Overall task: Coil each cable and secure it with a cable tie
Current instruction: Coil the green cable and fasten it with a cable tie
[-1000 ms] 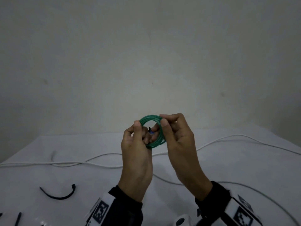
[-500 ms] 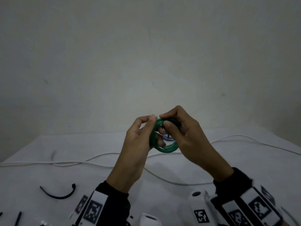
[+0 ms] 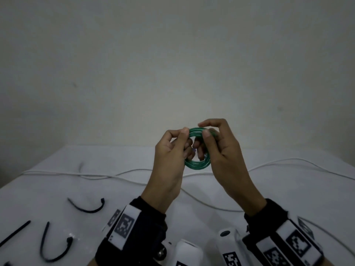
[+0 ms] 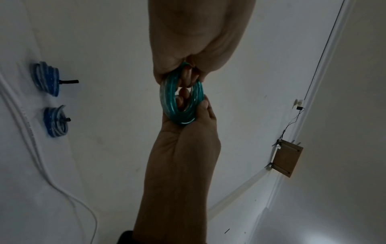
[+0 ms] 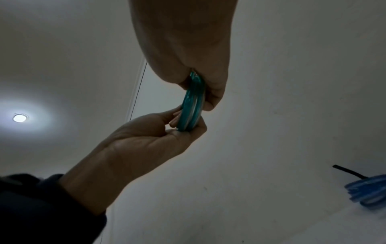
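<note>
A green cable coil [image 3: 197, 165] is held up above the white table [image 3: 288, 189] between both hands. My left hand [image 3: 185, 139] pinches the coil's left side with thumb and curled fingers. My right hand [image 3: 204, 131] grips the upper right of the ring, with fingers reaching through it. In the left wrist view the coil [image 4: 168, 105] hangs from the left hand [image 4: 183, 69] at the top. In the right wrist view the coil [image 5: 191, 107] is seen edge-on. No tie shows on the coil; the hands hide part of it.
Three black cable ties [image 3: 86, 207] [image 3: 53, 248] [image 3: 15, 233] lie at the table's front left. A white cable [image 3: 115, 174] snakes across the table. Two blue tied coils [image 4: 45, 79] [image 4: 55, 122] lie off to one side; one blue coil [image 5: 369, 193] also shows in the right wrist view.
Both hands have shifted slightly right with the coil and regripped it. The coil has turned between the fingers, and its lower arc now shows below the hands.
</note>
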